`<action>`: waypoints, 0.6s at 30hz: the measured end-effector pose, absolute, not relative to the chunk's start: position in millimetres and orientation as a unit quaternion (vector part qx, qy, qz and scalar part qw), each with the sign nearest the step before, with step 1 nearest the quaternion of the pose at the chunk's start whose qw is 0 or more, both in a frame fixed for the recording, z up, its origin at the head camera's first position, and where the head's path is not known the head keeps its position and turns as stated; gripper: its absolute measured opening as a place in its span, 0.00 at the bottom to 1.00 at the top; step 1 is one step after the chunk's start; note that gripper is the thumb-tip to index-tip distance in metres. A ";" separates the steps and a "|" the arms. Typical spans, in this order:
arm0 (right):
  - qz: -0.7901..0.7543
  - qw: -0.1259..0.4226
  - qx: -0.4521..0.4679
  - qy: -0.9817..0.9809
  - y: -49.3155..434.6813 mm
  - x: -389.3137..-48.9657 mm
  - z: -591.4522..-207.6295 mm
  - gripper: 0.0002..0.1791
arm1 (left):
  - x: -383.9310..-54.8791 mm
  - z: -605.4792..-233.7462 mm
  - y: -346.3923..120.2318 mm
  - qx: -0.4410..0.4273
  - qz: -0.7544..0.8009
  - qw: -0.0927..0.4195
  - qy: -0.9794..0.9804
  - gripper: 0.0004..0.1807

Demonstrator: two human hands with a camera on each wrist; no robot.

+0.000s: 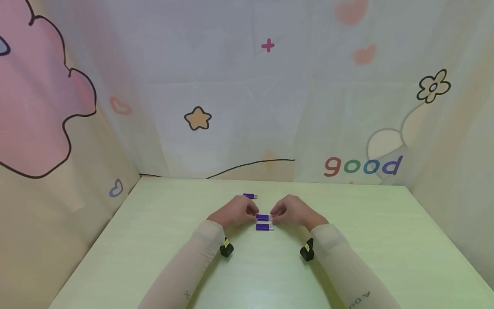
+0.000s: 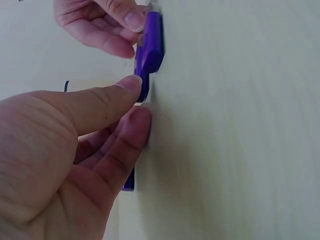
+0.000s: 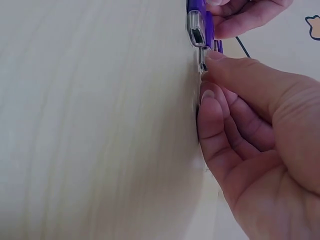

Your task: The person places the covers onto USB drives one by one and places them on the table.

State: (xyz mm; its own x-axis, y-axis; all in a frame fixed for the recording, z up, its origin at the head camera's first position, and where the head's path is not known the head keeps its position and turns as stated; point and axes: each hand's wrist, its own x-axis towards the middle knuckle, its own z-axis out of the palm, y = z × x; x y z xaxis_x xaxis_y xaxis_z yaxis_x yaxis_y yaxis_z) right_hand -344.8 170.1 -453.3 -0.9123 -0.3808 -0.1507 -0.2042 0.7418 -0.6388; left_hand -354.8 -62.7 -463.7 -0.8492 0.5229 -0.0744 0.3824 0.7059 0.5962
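And there's "good" in coloured letters, right of the frame on the printed cloth (image 1: 239, 56), dark lettering on the sleeve (image 1: 360, 268) lower right! Dead centre, the smooth purple middle stick (image 1: 262, 217) sits between left hand (image 1: 234, 211) and right hand (image 1: 295, 211), fingers bent at both ends; whether either pinches, I can't tell. Just below, the clear-ended near stick (image 1: 263, 227); above, the far stick (image 1: 251, 196), on pale, grained table (image 1: 115, 257).
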 end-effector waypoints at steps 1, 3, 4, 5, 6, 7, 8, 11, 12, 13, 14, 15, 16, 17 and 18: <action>-0.324 0.137 -0.158 0.922 171.1 -344.7 -453.6 0.10 | -354.9 -462.8 -63.9 0.249 0.294 0.122 0.915 0.13; -0.331 0.137 -0.161 0.920 173.0 -344.1 -454.7 0.11 | -355.2 -461.6 -66.3 0.253 0.293 0.126 0.913 0.12; -0.333 0.137 -0.164 0.918 174.2 -344.2 -455.5 0.11 | -355.7 -461.2 -67.3 0.258 0.294 0.126 0.912 0.12; -0.334 0.136 -0.170 0.917 175.5 -344.2 -456.4 0.11 | -356.5 -461.0 -68.2 0.265 0.294 0.124 0.910 0.12; -0.335 0.134 -0.175 0.916 176.6 -344.3 -456.8 0.11 | -357.3 -460.8 -69.3 0.270 0.298 0.120 0.908 0.12; -0.335 0.130 -0.182 0.915 177.7 -344.7 -456.8 0.11 | -358.4 -460.4 -70.4 0.280 0.299 0.111 0.905 0.12; -0.334 0.123 -0.189 0.915 178.7 -344.8 -456.3 0.11 | -359.6 -459.8 -71.5 0.289 0.305 0.102 0.902 0.12; -0.321 0.091 -0.211 0.919 182.2 -346.5 -452.2 0.11 | -362.9 -456.6 -75.6 0.315 0.323 0.068 0.890 0.12; -0.314 0.079 -0.215 0.921 183.3 -347.3 -450.4 0.11 | -363.8 -455.1 -76.9 0.321 0.323 0.057 0.888 0.13; -0.304 0.066 -0.219 0.925 184.6 -348.5 -449.2 0.11 | -364.6 -453.5 -78.2 0.326 0.319 0.047 0.889 0.14; -0.295 0.055 -0.221 0.928 185.9 -349.6 -447.7 0.11 | -365.3 -451.5 -79.4 0.329 0.316 0.040 0.889 0.14; -0.288 0.046 -0.222 0.930 187.3 -350.4 -446.2 0.11 | -366.1 -450.1 -80.5 0.332 0.307 0.032 0.891 0.15; -0.282 0.039 -0.221 0.933 188.6 -351.1 -445.1 0.12 | -367.3 -449.0 -81.6 0.333 0.294 0.024 0.896 0.16; -0.277 0.033 -0.219 0.935 189.9 -352.0 -444.4 0.13 | -368.1 -447.9 -82.5 0.331 0.281 0.019 0.900 0.17; -0.275 0.031 -0.216 0.936 191.2 -352.6 -444.0 0.13 | -369.1 -447.3 -83.3 0.330 0.268 0.015 0.905 0.17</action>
State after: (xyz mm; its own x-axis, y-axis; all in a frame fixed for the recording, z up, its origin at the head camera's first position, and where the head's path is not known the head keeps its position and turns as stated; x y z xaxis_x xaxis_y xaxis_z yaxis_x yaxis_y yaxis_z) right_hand -352.6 191.2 -444.0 -0.9046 -0.4218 0.0612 -0.3878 0.7551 -0.5287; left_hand -369.1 -83.3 -447.3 -0.7822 0.6046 0.1505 0.5889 0.6384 0.4956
